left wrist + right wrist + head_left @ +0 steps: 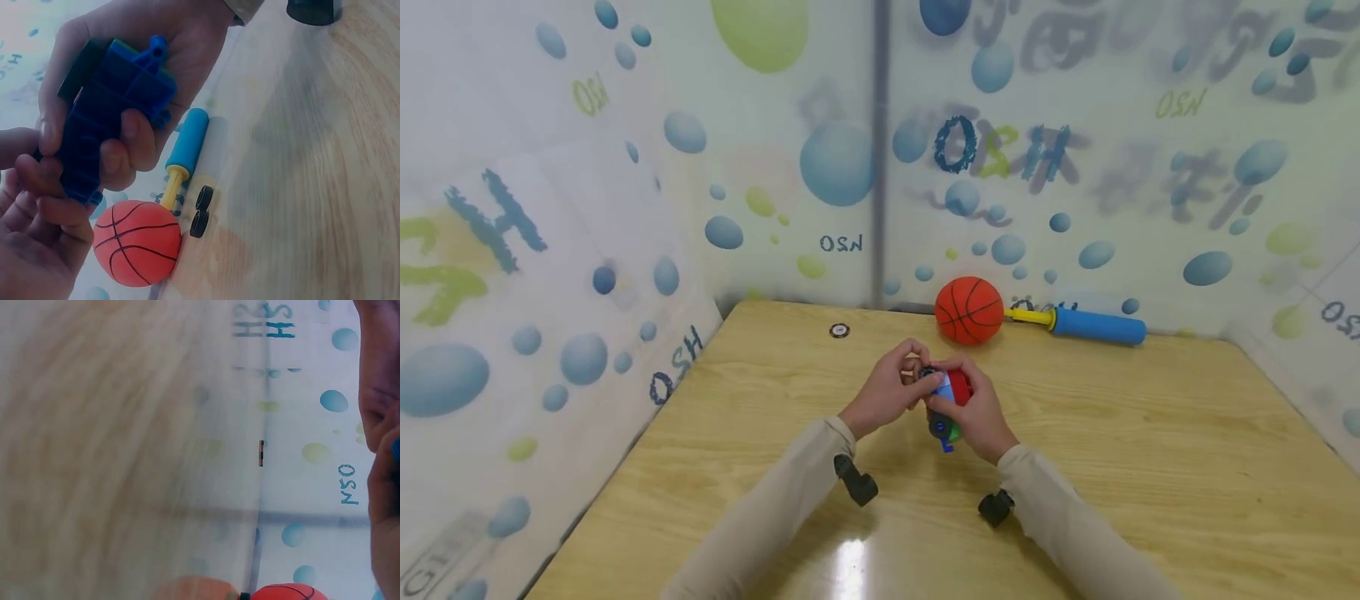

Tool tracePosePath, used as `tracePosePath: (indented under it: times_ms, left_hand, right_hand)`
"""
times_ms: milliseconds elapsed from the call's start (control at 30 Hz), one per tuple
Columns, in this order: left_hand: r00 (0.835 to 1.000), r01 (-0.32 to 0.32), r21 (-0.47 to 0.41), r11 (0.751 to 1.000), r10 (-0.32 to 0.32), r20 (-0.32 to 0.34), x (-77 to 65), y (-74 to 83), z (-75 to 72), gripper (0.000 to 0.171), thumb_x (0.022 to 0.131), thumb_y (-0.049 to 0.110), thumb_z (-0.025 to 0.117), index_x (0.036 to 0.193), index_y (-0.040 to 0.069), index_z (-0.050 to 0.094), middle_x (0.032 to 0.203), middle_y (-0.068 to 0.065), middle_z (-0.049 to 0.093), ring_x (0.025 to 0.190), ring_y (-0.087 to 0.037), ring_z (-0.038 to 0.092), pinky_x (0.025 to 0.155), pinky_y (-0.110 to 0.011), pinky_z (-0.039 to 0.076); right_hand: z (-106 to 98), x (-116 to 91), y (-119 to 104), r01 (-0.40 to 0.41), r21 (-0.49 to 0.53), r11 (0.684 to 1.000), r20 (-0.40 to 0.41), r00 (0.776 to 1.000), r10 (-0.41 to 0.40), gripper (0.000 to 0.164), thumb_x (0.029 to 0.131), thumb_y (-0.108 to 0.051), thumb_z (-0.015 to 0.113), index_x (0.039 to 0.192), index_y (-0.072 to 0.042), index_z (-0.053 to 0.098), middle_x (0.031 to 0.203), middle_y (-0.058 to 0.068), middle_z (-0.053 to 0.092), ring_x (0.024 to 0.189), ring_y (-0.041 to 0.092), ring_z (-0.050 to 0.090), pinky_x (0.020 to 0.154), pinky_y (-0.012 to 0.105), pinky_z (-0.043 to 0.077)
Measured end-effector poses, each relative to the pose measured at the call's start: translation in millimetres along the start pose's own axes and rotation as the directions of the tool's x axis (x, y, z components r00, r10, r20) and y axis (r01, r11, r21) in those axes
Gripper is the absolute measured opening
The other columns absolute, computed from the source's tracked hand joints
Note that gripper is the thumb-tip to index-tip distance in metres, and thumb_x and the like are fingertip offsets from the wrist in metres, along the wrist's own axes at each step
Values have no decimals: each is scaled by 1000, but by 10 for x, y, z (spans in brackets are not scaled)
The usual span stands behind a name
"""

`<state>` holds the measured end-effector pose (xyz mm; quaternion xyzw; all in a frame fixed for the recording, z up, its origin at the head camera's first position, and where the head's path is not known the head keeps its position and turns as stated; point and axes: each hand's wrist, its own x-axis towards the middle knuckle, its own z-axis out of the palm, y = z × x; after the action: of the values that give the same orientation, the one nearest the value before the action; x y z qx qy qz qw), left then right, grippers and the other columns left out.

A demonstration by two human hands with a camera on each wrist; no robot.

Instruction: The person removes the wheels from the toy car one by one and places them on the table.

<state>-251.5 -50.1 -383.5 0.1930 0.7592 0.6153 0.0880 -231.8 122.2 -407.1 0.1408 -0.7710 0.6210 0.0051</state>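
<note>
Over the middle of the table, my right hand [983,415] grips a toy car [959,387] in blue, red and green plastic with black wheels. Its blue underside and a small blue hitch at one end show in the left wrist view, where fingertips press on the base. At the opposite end, my left hand [882,390] pinches the toy beside a dark wheel, thumb and curled fingers right at its edge; these fingers hide most of that corner. The right wrist view has only parts of the hands and a sliver of blue at its right edge.
Two loose black wheels [201,211] stand on the table [300,187]. Behind the hands are a red toy basketball [969,311] and a blue pump [1097,326] with a yellow end. A poker chip [839,330] lies at the back left. Patterned walls [760,208] border the table.
</note>
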Motion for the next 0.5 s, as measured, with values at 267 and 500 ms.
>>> tracePosePath:
  times_ms: [267,500]
  left_hand:
    - [993,-93,76,993,98,-64,8,5,28,19,94,16,70,97,8,53,76,1,51,70,-13,49,61,-22,41]
    - [989,-113,76,991,119,-90,-3,-30,53,21,94,16,71,92,7,52,81,-1,53,77,-13,52,64,-21,47]
  right_hand:
    - [32,-32,-21,47,-19,999,-51,998,-47,39,90,-5,71,125,-9,54,128,15,57,112,35,55,85,34,55]
    - [14,-26,-27,36,-72,997,-50,998,-39,38,90,-7,72,125,-10,57,131,14,59,114,35,54,88,37,54]
